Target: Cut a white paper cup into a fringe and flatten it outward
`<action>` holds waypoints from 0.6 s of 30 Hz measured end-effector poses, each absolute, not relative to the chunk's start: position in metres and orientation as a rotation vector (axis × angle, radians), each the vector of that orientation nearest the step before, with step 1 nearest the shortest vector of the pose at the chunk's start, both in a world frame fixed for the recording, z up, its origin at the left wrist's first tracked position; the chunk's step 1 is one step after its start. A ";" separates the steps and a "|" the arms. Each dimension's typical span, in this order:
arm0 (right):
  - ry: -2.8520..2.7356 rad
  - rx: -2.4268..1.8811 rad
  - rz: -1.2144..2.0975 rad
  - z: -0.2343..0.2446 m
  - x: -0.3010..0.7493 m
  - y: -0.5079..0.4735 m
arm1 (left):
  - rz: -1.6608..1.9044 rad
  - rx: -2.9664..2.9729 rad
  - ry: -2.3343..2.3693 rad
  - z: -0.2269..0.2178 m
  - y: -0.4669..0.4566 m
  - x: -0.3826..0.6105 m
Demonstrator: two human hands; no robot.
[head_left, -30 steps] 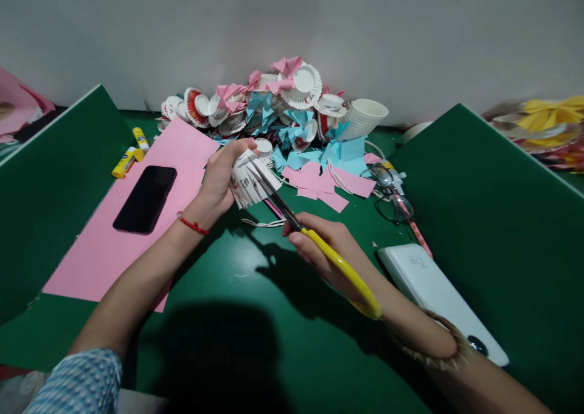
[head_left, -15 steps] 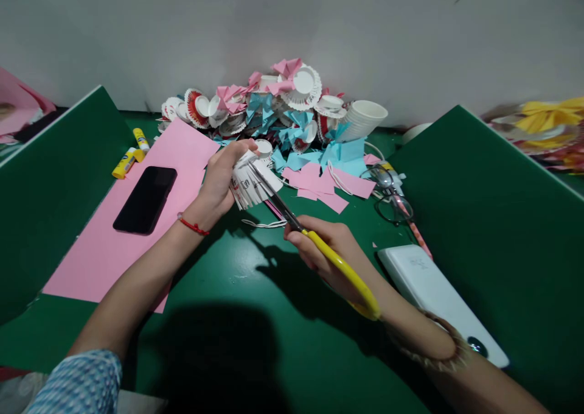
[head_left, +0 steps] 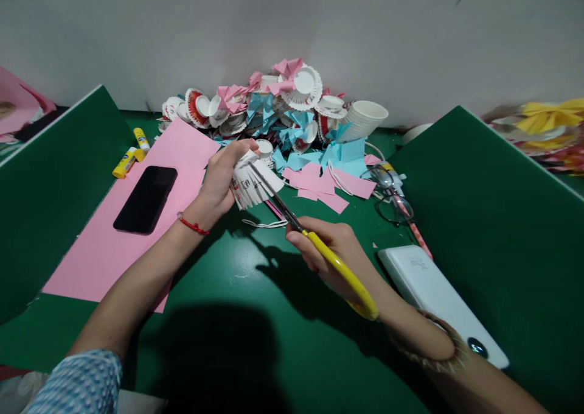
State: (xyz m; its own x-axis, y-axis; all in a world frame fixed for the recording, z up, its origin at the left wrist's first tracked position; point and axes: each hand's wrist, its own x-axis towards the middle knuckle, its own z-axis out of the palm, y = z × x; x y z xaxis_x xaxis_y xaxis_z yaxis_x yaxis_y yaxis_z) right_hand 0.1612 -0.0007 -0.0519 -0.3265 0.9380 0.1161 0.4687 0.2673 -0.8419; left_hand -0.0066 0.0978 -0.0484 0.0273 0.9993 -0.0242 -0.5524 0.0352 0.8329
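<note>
My left hand is closed around a white paper cup whose wall is slit into a fringe of narrow strips. Yellow-handled scissors are in my right hand, with the fingers wrapped about the handle. Their blades lie across the cup's wall, pointing up and left toward its base. Pink paper pieces and a white string lie just beyond and below the cup. The fingers inside the handle loops are partly hidden.
Behind my hands sits a heap of fringed cups with pink and blue bows, beside stacked paper cups. Left are pink sheets, a black phone and glue sticks. Right are glasses and a white power bank. Green partitions flank the table.
The scissors and my right hand have shifted very slightly. My left hand and the cup stay in nearly the same place.
</note>
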 end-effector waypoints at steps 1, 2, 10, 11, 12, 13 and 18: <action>-1.912 -1.268 0.957 -0.052 0.161 -0.001 | 1.394 0.759 0.772 -0.048 0.098 -0.006; -1.912 -1.266 0.956 -0.052 0.161 -0.001 | 1.394 0.761 0.775 -0.048 0.097 -0.006; -1.901 -1.268 0.943 -0.051 0.160 -0.001 | 1.386 0.752 0.783 -0.047 0.097 -0.006; -1.901 -1.266 0.944 -0.051 0.160 -0.001 | 1.387 0.751 0.781 -0.048 0.097 -0.006; -1.900 -1.267 0.949 -0.052 0.160 -0.001 | 1.390 0.750 0.777 -0.048 0.097 -0.006; -1.899 -1.268 0.954 -0.052 0.160 -0.001 | 1.393 0.750 0.773 -0.048 0.097 -0.006; -1.907 -1.285 0.971 -0.054 0.162 0.000 | 1.393 0.763 0.759 -0.048 0.097 -0.007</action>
State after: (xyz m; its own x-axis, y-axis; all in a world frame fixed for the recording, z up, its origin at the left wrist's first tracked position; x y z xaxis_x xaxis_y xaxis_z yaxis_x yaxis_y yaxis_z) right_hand 0.1620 -0.0003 -0.0543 -0.3220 0.9414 0.0999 0.4732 0.2515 -0.8443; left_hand -0.0070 0.0972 -0.0476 0.0352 0.9993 -0.0158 -0.5549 0.0327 0.8313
